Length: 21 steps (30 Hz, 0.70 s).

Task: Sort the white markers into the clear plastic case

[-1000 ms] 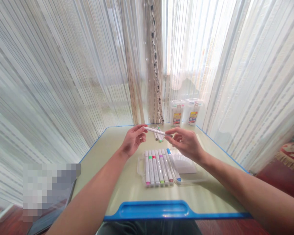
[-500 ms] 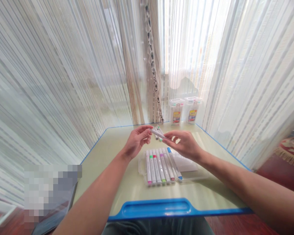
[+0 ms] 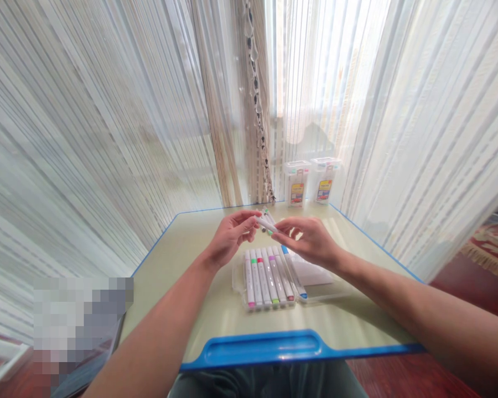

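Both my hands hold one white marker [image 3: 266, 224] above the middle of the table. My left hand [image 3: 232, 237] pinches its left end with thumb and fingertips. My right hand [image 3: 305, 239] pinches its right end, fingers curled. Below the hands lies an open clear plastic case [image 3: 315, 296] with several white markers [image 3: 268, 276] laid side by side, their caps pink, green, red and blue. A few loose markers [image 3: 269, 214] lie on the table just behind the held one.
The pale green table [image 3: 191, 260] has a blue rim and a blue handle edge [image 3: 257, 348] at the front. Two clear marker boxes [image 3: 311, 182] stand at the back by the sheer curtains. A blurred dark object [image 3: 78, 326] sits at the lower left.
My two hands have come closer together along the marker, so less of it shows between them. The view has shifted slightly downward.
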Motion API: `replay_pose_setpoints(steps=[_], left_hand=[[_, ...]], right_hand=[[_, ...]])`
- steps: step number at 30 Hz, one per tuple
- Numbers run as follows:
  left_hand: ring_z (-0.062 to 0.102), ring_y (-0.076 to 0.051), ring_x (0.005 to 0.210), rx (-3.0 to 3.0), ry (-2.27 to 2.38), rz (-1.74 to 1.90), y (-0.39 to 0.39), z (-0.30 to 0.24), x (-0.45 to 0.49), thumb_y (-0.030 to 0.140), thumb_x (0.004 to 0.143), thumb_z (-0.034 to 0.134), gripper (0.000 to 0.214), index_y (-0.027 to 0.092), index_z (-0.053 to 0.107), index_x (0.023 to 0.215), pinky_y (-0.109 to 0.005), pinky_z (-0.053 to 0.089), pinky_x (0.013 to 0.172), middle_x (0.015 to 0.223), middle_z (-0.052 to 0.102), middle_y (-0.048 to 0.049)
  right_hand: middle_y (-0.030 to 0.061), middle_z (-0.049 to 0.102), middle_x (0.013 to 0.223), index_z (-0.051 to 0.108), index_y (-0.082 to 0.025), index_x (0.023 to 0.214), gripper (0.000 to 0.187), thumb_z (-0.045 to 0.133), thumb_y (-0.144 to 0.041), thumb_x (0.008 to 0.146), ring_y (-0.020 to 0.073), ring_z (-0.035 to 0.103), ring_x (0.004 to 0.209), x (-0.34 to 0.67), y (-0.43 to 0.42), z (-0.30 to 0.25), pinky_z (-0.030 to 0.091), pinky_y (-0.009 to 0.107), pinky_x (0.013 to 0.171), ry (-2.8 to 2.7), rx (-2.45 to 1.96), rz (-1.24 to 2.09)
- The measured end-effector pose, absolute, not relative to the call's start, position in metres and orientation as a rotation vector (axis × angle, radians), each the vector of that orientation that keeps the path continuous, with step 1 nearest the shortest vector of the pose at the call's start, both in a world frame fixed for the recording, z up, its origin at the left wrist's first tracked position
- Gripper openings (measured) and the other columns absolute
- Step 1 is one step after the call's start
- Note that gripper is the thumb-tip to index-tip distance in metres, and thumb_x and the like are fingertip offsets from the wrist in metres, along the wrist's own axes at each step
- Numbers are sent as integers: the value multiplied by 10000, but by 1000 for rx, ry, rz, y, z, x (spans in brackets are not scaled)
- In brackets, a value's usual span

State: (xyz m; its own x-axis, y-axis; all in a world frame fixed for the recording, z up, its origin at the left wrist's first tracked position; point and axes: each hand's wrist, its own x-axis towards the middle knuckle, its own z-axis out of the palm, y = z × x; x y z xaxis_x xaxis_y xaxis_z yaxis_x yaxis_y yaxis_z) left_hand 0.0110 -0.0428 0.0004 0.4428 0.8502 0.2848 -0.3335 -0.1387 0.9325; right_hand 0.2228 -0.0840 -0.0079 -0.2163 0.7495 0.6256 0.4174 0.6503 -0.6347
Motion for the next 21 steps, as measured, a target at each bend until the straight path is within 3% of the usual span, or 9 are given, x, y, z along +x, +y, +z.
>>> replay_pose_setpoints(steps=[7,21], left_hand=[[534,-83,596,1324,535,1101,-44,1,11,295,809,795,294,167,773,1073,-243,413,570,796,688,-33],[541,-101,561,1207,687,1141,-39,2,10,353,768,748,314,115,752,973,-253,414,543,762,685,-45]], right_hand=[[54,761,726,778,-142,893,175,700,-297,872,136,648,585,223,-84,-8,513,241,544,-1838,-955,435],[89,753,734,687,-134,827,411,741,-541,813,118,591,513,227,-77,-3,454,243,485,-1499,-942,1075]])
